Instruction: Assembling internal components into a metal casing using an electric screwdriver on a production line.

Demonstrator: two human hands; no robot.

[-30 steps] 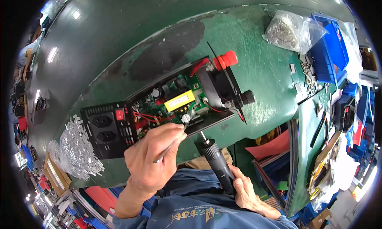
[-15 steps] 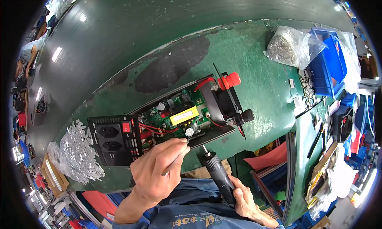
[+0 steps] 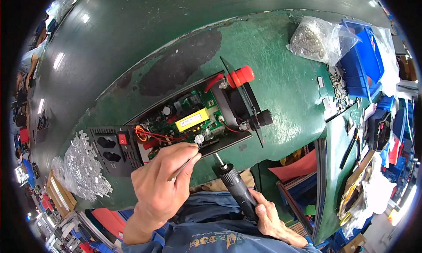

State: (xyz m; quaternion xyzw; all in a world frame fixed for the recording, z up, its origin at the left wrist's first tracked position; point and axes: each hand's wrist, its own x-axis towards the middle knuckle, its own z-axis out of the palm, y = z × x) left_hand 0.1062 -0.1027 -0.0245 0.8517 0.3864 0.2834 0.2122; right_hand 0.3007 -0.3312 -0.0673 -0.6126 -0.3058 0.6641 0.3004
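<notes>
An open black metal case (image 3: 176, 117) lies aslant on the green bench, with a green circuit board (image 3: 211, 107), a yellow-wrapped transformer (image 3: 191, 120) and red wires inside. Its left end panel (image 3: 112, 149) carries two sockets and a red switch; a red terminal knob (image 3: 241, 76) and a black terminal knob (image 3: 264, 117) stick out at the right end. My left hand (image 3: 165, 178) pinches slim metal tweezers (image 3: 178, 171), their tip by a round capacitor (image 3: 199, 139). My right hand (image 3: 268, 213) grips a black electric screwdriver (image 3: 237, 189), its bit just outside the case's near wall.
Small silvery metal pieces (image 3: 85, 169) lie heaped beside the left panel. At the far right are a clear bag of small parts (image 3: 312, 40), a blue bin (image 3: 356, 70) and loose metal pieces (image 3: 338, 88). An open gap with a red sheet (image 3: 294, 167) lies right of my body.
The case has slid a little to the left, and my left hand with the tweezers has moved along with it. The screwdriver has shifted slightly left and up. The whole view has also shifted somewhat.
</notes>
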